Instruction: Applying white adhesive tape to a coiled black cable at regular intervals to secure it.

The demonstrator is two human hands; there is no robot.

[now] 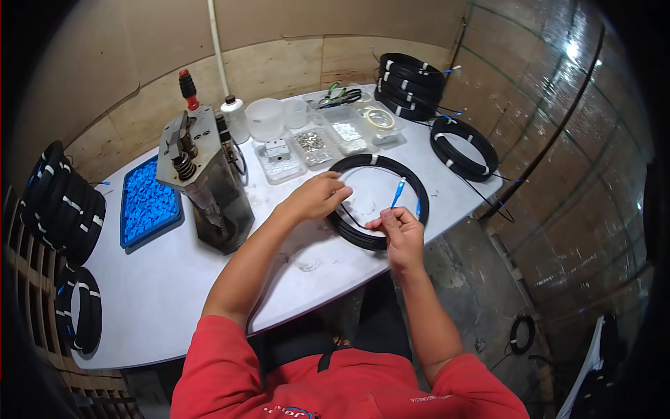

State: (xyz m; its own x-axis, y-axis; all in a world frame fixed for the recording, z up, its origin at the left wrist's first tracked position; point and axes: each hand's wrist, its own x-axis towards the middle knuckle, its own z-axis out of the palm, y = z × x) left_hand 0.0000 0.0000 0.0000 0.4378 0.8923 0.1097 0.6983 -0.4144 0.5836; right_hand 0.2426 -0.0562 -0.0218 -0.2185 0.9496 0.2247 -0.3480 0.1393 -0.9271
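- The black cable coil (417, 183) lies on the table (167, 293), its upper-left rim beside the left fingers and its lower-right part just by the right hand.
- A blue connector (398, 190) points up and away just beyond the right fingertips, over the coil's opening.
- The right hand (401, 241) is raised, its thumb and forefinger pinched on the thin lead below the connector, the other fingers curled in; its forearm slants up and leftward.
- The left hand (315, 197) is turned back-up, fingers bent over the coil's rim and thumb reaching toward the opening; whether they clamp the coil I cannot tell. Its forearm runs diagonally up to the right.
- Beyond the left fingers sit a clear box of metal parts (312, 146) and another of white pieces (348, 136).
- Left of the left fingers stands a metal press (220, 209); farther left, a blue tray (131, 242).
- Well beyond the right fingers, black coils are stacked (410, 87).
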